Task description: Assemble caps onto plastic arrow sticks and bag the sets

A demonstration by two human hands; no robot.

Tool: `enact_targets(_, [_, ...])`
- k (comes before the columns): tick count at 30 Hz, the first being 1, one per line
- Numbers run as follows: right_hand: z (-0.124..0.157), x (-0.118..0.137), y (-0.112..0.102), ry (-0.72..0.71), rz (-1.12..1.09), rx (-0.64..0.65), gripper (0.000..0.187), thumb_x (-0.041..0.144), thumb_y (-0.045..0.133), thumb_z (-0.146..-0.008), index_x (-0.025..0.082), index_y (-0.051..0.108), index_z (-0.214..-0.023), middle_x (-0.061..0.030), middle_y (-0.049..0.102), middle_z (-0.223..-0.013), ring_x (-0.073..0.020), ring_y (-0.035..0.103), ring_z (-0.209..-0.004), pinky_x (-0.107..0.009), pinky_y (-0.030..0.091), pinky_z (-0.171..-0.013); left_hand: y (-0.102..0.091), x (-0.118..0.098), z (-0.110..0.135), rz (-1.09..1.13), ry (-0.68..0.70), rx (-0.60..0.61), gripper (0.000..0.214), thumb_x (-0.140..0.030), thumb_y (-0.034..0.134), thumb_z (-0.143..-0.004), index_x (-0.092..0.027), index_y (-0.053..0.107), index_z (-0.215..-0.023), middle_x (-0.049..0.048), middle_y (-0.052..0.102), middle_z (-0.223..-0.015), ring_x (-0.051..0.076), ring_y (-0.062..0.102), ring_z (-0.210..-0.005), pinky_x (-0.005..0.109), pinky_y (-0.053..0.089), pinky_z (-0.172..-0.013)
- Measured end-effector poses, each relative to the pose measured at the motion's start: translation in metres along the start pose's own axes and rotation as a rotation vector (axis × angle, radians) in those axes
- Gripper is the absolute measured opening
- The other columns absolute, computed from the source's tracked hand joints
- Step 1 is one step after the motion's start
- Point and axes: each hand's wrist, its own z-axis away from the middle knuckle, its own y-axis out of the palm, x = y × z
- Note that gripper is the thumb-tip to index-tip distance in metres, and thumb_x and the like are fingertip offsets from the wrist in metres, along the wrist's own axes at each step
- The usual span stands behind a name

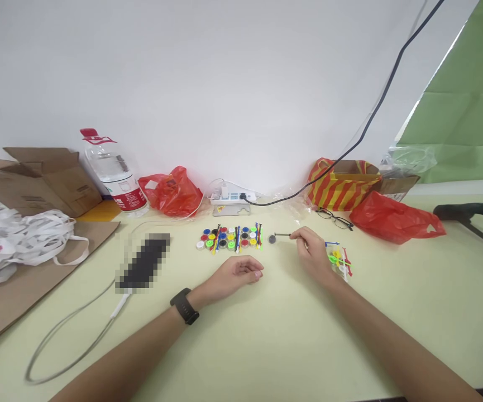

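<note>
My right hand (313,252) pinches a thin dark stick (282,235) whose far end meets a small dark round piece (272,239) on the pale yellow table (266,335). My left hand (236,274), with a black watch on its wrist, rests on the table with fingers loosely curled, and I see nothing in it. Just beyond the left hand lies a neat group of coloured round pieces and sticks (229,237). A small pile of loose coloured sticks and pieces (339,261) lies right of my right hand.
A pixelated phone (143,263) with a grey cable lies at left. Along the wall stand a water jug (115,176), red plastic bags (173,192), a power strip (230,198), a striped bag (337,187) and glasses (334,219). Cardboard and white straps (23,234) fill the left side.
</note>
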Motion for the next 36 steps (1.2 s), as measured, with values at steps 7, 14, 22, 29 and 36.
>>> enact_targets(7, [0.007, -0.006, 0.014, -0.159, 0.12, 0.333, 0.052, 0.022, 0.047, -0.097, 0.023, 0.048, -0.149, -0.0129, 0.053, -0.147, -0.0299, 0.049, -0.135, -0.05, 0.042, -0.112, 0.0, -0.001, 0.0, 0.015, -0.01, -0.003, 0.031, -0.042, 0.079, -0.083, -0.016, 0.074, -0.1, 0.0063, 0.071, -0.091, 0.018, 0.065, -0.088, 0.031, 0.049, -0.083])
enact_targets(14, [0.011, -0.004, 0.017, -0.169, 0.282, 0.43, 0.059, 0.032, 0.049, -0.1, 0.025, 0.037, -0.158, -0.0142, 0.048, -0.154, -0.0339, 0.043, -0.138, -0.058, 0.041, -0.111, 0.001, -0.004, 0.001, 0.005, 0.004, -0.006, 0.032, -0.043, 0.08, -0.083, -0.017, 0.074, -0.1, 0.0067, 0.072, -0.091, 0.019, 0.065, -0.088, 0.032, 0.05, -0.083])
enact_targets(22, [0.01, -0.006, 0.017, -0.186, 0.272, 0.435, 0.063, 0.035, 0.048, -0.102, 0.026, 0.029, -0.162, -0.0126, 0.042, -0.16, -0.0326, 0.039, -0.144, -0.056, 0.039, -0.115, 0.001, -0.003, 0.001, 0.009, 0.008, -0.002, 0.029, -0.041, 0.08, -0.084, -0.017, 0.075, -0.1, 0.0057, 0.072, -0.091, 0.019, 0.064, -0.088, 0.031, 0.049, -0.082])
enact_targets(29, [0.009, -0.004, 0.017, -0.245, 0.262, 0.486, 0.063, 0.043, 0.049, -0.103, 0.028, 0.029, -0.162, -0.0111, 0.043, -0.161, -0.0331, 0.031, -0.153, -0.059, 0.029, -0.121, 0.001, -0.001, -0.001, 0.002, 0.0, 0.001, 0.029, -0.04, 0.078, -0.086, -0.017, 0.074, -0.102, 0.0059, 0.071, -0.091, 0.018, 0.064, -0.088, 0.031, 0.048, -0.083])
enact_targets(36, [0.007, 0.004, 0.014, -0.282, 0.252, 0.507, 0.055, 0.044, 0.053, -0.101, 0.021, 0.043, -0.15, -0.0164, 0.051, -0.152, -0.0326, 0.045, -0.143, -0.057, 0.031, -0.121, 0.001, -0.001, -0.001, -0.01, 0.01, 0.005, 0.029, -0.04, 0.077, -0.086, -0.016, 0.074, -0.103, 0.0064, 0.071, -0.092, 0.018, 0.064, -0.089, 0.031, 0.048, -0.083])
